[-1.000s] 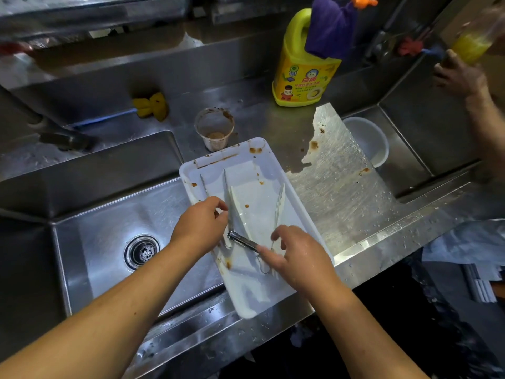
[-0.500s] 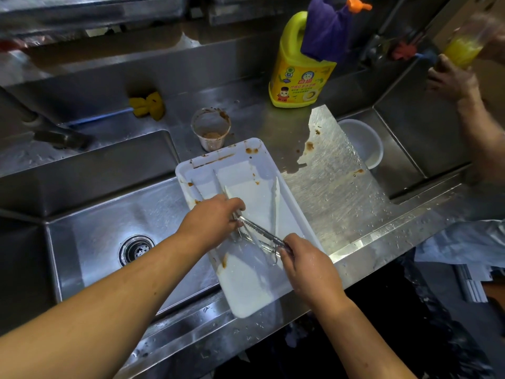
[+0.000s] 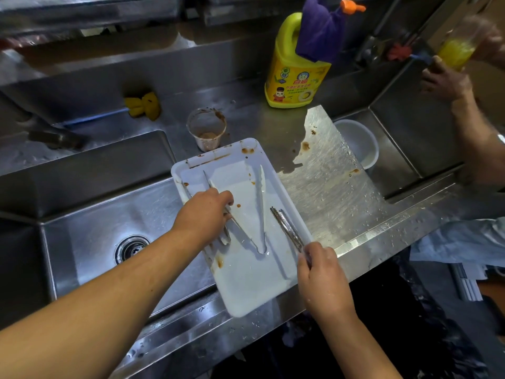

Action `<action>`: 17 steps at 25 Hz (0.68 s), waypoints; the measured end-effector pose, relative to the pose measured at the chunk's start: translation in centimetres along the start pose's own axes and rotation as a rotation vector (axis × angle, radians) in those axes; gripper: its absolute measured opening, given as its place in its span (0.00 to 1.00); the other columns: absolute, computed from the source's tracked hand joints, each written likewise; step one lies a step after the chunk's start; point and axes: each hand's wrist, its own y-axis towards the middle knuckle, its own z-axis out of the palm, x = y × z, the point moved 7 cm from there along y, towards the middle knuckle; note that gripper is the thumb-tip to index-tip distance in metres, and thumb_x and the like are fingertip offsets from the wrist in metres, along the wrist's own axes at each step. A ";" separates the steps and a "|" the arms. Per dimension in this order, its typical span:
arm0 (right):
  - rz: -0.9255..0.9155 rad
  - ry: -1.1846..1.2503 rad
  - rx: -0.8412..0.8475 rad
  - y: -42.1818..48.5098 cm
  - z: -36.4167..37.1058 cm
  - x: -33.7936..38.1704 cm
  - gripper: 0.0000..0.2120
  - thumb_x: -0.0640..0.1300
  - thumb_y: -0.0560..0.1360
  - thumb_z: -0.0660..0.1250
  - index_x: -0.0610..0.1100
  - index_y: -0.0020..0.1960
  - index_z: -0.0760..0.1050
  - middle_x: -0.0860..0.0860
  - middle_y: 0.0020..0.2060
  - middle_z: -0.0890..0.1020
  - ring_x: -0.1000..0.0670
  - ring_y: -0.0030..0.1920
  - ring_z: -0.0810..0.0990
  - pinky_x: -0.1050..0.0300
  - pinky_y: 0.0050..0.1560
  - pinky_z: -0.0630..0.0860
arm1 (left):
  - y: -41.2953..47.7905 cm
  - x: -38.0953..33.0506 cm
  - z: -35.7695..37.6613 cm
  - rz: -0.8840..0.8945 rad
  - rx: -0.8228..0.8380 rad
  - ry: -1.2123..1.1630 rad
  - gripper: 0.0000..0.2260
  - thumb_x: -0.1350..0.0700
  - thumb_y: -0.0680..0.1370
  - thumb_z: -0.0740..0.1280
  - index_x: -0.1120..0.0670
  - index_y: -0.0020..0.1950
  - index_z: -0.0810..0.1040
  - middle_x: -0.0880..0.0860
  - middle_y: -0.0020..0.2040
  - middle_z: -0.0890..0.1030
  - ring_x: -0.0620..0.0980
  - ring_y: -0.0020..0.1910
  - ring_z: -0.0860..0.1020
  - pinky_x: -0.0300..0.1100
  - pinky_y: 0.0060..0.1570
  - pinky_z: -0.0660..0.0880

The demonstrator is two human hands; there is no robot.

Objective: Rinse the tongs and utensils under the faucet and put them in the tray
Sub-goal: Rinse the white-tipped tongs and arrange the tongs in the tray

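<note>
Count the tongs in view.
3. The serrated metal tongs in the right hand, along the white tray's right wall; long tongs lying mid-tray; a third pair partly under the left hand near the left wall. The hand may hide more.

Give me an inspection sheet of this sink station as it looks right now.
Surface: wet stainless steel counter, brown sauce spots; sink basin beside it.
Job's things: stained white plastic tray bridging basin and counter; long metal tongs lying inside.
Clutter: yellow detergent jug, purple cloth, dirty clear plastic cup, yellow sponge, white round bowl.
Hands: left hand grips slim metal tongs in tray; right hand holds serrated metal tongs.
Cables: nothing seen.
Surroundings: another person's hand at right.
</note>
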 end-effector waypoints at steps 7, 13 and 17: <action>-0.074 -0.173 0.015 1.5 2.4 1.7 0.22 0.47 0.74 0.76 0.41 0.63 0.74 0.42 0.51 0.79 0.38 0.48 0.80 0.44 0.47 0.78 | -2.7 0.0 -0.8 -0.086 -0.012 -0.012 0.16 0.41 0.73 0.76 0.45 0.53 0.74 0.47 0.48 0.76 0.51 0.42 0.77 0.40 0.30 0.69; -0.100 -0.134 0.021 4.4 3.2 3.3 0.24 0.51 0.77 0.74 0.43 0.67 0.70 0.42 0.57 0.78 0.37 0.48 0.82 0.45 0.45 0.80 | -4.7 -0.9 0.7 -0.042 0.131 -0.004 0.11 0.40 0.75 0.74 0.46 0.43 0.79 0.46 0.42 0.77 0.50 0.42 0.77 0.46 0.39 0.75; -0.095 -0.132 0.048 5.9 3.8 4.2 0.25 0.53 0.79 0.71 0.44 0.70 0.68 0.42 0.62 0.77 0.38 0.53 0.82 0.46 0.49 0.79 | -5.2 -0.9 1.1 -0.024 0.168 -0.013 0.12 0.39 0.75 0.74 0.47 0.45 0.82 0.46 0.43 0.80 0.49 0.43 0.78 0.48 0.46 0.81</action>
